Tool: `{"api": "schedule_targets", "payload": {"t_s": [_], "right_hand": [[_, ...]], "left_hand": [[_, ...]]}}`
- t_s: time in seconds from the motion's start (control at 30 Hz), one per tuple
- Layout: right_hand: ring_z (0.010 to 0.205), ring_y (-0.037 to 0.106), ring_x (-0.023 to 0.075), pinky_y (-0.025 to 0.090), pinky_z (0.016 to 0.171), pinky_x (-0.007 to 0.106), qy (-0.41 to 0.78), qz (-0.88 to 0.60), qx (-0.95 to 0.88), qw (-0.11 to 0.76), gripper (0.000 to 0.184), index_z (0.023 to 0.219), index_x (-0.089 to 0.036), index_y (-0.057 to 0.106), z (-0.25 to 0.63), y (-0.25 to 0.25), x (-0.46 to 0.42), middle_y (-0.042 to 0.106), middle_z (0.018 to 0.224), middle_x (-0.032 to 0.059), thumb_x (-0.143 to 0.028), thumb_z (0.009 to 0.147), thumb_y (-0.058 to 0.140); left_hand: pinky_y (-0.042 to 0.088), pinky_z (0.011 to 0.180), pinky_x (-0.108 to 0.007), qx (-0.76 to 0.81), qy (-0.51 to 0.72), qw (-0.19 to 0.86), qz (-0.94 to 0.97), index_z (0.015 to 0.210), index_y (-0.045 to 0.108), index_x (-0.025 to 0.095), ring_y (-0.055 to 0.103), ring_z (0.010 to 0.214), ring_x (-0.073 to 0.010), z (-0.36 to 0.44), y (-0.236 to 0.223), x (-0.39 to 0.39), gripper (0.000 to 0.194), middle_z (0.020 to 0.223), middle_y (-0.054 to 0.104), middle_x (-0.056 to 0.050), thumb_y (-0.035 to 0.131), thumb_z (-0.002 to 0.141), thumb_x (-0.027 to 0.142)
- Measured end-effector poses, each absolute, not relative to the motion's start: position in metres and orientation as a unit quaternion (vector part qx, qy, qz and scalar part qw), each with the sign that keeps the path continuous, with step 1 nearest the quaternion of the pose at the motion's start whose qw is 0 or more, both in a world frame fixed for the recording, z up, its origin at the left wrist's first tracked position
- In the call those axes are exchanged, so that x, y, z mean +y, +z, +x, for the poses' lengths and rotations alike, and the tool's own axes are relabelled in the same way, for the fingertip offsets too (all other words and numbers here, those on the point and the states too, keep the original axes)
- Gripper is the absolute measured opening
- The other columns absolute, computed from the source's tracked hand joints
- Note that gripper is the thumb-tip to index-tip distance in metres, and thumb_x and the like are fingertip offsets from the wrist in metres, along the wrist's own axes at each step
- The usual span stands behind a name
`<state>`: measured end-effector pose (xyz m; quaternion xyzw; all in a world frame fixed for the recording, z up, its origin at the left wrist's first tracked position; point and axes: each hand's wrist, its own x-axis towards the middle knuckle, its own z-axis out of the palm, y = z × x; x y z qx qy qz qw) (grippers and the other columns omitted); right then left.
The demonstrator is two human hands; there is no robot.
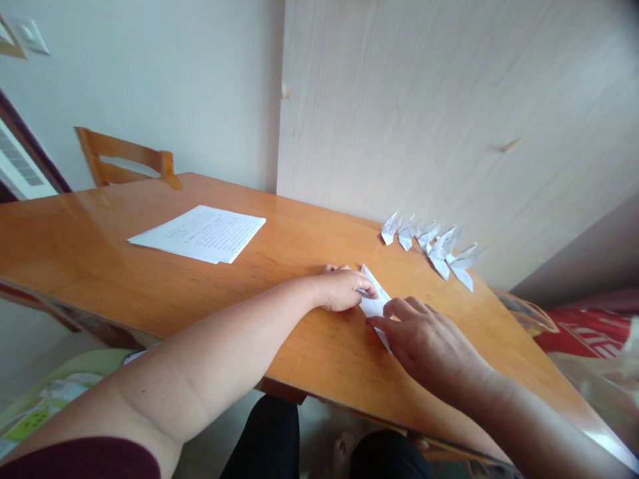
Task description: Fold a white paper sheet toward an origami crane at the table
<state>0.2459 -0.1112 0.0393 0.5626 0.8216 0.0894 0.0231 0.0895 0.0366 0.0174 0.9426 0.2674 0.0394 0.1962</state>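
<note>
A piece of folded white paper (373, 307) lies slantwise on the table in front of me, narrow and pointed at its far end. My left hand (344, 287) holds its left side, with the fingers bent and one fingertip on top of it. From the right, my right hand (424, 339) grips the near part of the paper between thumb and forefinger. The other fingers of that hand are curled, partly hiding the paper. Beyond the hands, several folded paper figures with pointed, wing-like flaps (439, 251) stand in a row.
A stack of printed sheets (200, 233) lies on the left of the wooden table (294, 246). Behind it stands a wooden chair (127, 156). A pale panel (424, 100) rises along the table's back edge. At right is a red and white bag (589, 332).
</note>
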Motion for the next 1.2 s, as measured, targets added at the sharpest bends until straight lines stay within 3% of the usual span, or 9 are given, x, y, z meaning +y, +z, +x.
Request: {"api": "schedule_targets", "payload": {"t_s": [0.27,0.6,0.8,0.9,1.07,1.2], "right_hand": [[0.089,0.053,0.0226,0.042,0.076,0.035,0.081,0.574,0.815,0.005,0.021,0.099,-0.026,0.070,0.251,0.033,-0.133,0.061,0.093,0.0069,-0.017,0.093,0.052],[0.089,0.053,0.0231,0.044,0.076,0.037,0.080,0.590,0.804,-0.002,0.032,0.113,-0.030,0.066,0.251,0.023,-0.149,0.060,0.097,0.0058,-0.012,0.091,0.050],[0.087,0.055,0.0232,0.047,0.076,0.037,0.072,0.596,0.799,-0.006,0.028,0.113,-0.027,0.065,0.250,0.018,-0.154,0.062,0.096,0.0059,-0.014,0.092,0.053],[0.087,0.056,0.0224,0.047,0.076,0.036,0.035,0.596,0.801,-0.041,0.026,0.108,-0.026,0.066,0.251,0.017,-0.155,0.062,0.095,0.0057,-0.014,0.092,0.050],[0.088,0.060,0.0197,0.047,0.077,0.033,-0.014,0.630,0.758,-0.170,0.024,0.105,-0.024,0.065,0.261,0.018,-0.144,0.063,0.094,0.0054,-0.024,0.098,0.043],[0.087,0.062,0.0209,0.045,0.073,0.032,-0.007,0.684,0.711,-0.166,0.024,0.105,-0.025,0.066,0.270,0.017,-0.125,0.063,0.093,0.0045,-0.034,0.098,0.045]], "left_hand": [[0.030,0.103,-0.048,0.264,0.049,0.196,0.943,0.120,0.062,0.044,0.048,0.124,-0.0267,0.090,0.012,0.039,0.043,0.133,0.061,0.006,0.046,0.087,0.021],[0.032,0.101,-0.047,0.262,0.045,0.183,0.946,0.119,0.062,0.043,0.047,0.125,-0.0261,0.090,0.014,0.037,0.042,0.132,0.062,0.006,0.042,0.089,0.022],[0.032,0.099,-0.046,0.263,0.057,0.162,0.949,0.117,0.063,0.041,0.049,0.122,-0.0256,0.091,0.014,0.033,0.042,0.129,0.063,0.005,0.043,0.087,0.020],[0.032,0.098,-0.045,0.262,0.071,0.152,0.950,0.113,0.065,0.039,0.050,0.119,-0.0266,0.092,0.013,0.032,0.034,0.125,0.065,0.003,0.046,0.088,0.028],[0.030,0.097,-0.044,0.249,0.100,0.142,0.953,0.107,0.067,0.035,0.051,0.116,-0.0268,0.092,0.012,0.030,0.025,0.120,0.067,0.002,0.051,0.088,0.036],[0.030,0.096,-0.043,0.243,0.115,0.135,0.954,0.108,0.067,0.036,0.051,0.117,-0.0256,0.091,0.010,0.028,0.025,0.122,0.066,0.003,0.053,0.087,0.033]]}}
